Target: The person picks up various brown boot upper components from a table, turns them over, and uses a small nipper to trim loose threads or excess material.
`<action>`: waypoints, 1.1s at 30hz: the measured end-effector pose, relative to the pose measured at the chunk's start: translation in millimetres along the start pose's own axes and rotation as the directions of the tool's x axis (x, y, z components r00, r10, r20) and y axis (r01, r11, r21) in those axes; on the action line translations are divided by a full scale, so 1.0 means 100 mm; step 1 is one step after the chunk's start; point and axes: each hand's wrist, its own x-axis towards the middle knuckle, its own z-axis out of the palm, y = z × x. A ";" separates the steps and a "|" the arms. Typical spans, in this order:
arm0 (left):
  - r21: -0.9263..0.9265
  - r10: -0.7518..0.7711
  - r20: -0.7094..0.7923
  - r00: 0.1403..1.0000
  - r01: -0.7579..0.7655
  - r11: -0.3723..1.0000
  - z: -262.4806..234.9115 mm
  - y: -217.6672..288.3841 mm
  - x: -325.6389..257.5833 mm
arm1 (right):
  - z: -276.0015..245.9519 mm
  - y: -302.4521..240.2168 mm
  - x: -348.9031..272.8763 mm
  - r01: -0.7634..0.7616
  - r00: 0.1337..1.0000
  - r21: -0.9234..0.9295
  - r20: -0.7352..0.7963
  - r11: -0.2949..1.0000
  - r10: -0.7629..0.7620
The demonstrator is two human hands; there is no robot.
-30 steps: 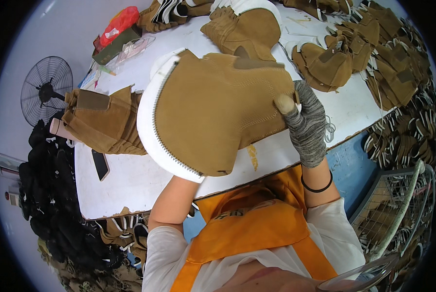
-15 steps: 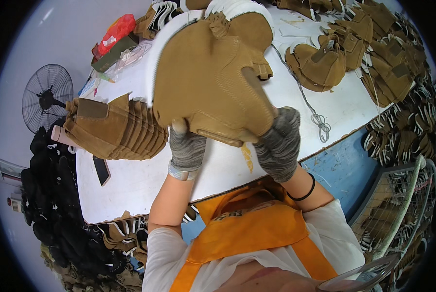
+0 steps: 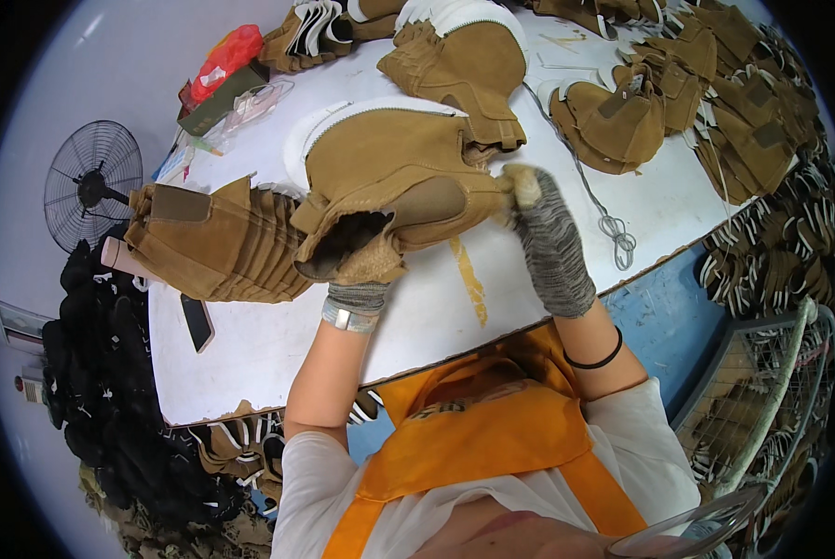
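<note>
A brown boot upper (image 3: 389, 154) with a white stitched edge is held tilted above the white table, its dark opening facing down and left. My left hand (image 3: 357, 296), in a grey knit glove, is closed on the upper by that opening; the brown material hides its fingers. At the upper's right end, my right hand (image 3: 549, 244) has its bent fingers against the edge, slightly smeared by motion. Its glove is also grey. Left of my left hand stands a stack of brown uppers (image 3: 217, 242). Another brown upper (image 3: 481, 74) lies just beyond the held one.
A phone (image 3: 196, 322) lies on the white table (image 3: 250, 363) near its left edge. Coiled grey cord (image 3: 616, 244) rests at the right. More brown uppers (image 3: 613, 126) cover the far right. A green box (image 3: 220, 101) holds a red bag. A wire cart (image 3: 753, 401) stands right of the table.
The boot upper has been turned and lowered, so its dark opening now shows beside my left hand. My right hand has shifted slightly up along its right end.
</note>
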 end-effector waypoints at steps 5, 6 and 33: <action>-0.979 -0.201 0.061 0.978 0.097 0.177 -0.10 0.26 -0.03 | 0.09 0.07 -0.09 -0.215 0.954 0.088 0.233 0.973 0.190; -0.993 -0.205 0.086 0.975 0.100 0.060 -0.13 0.32 -0.03 | 0.09 0.04 -0.10 -0.069 0.964 -0.081 0.250 0.994 0.087; -0.750 0.169 0.206 0.964 0.266 -0.606 0.11 0.00 0.05 | 0.07 -0.38 -0.12 -0.058 0.955 0.181 0.298 0.982 0.002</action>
